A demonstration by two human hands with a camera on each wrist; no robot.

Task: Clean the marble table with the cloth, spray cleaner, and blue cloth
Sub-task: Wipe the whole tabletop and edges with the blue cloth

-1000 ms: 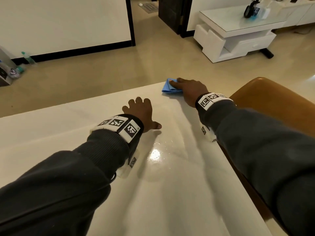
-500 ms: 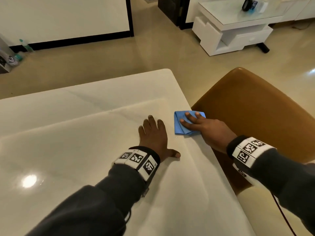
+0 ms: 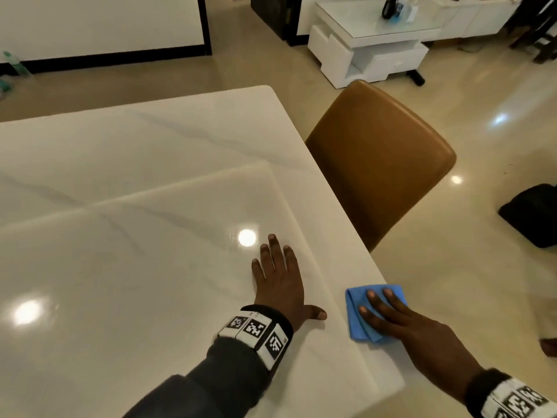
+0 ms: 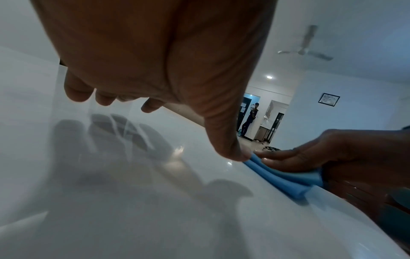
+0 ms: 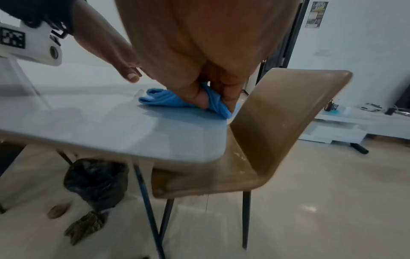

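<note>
The right hand (image 3: 422, 330) lies flat on the blue cloth (image 3: 358, 321) and presses it down on the marble table (image 3: 150, 267). Its fingers are straight and a little spread on top of the cloth. From the right wrist view, the fingers (image 5: 195, 94) push into the cloth (image 5: 168, 100) and the cloth bunches up around them. The cloth is folded and sits right at the table's right edge, close to the near corner.

The left hand (image 3: 280, 285) rests flat on the table just beside the cloth. Its fingers are straight and close together, and the thumb sticks out to the side toward the cloth. It holds nothing. In the left wrist view the thumb tip (image 4: 233, 152) looks like it is touching the cloth's edge (image 4: 277, 178), but I cannot tell for sure.

A brown chair (image 3: 376, 158) stands tucked against the table's right side, past the cloth. A white low table (image 3: 370, 40) stands farther back on the shiny floor. Under the marble table there is a bin with a black bag (image 5: 95, 180)
</note>
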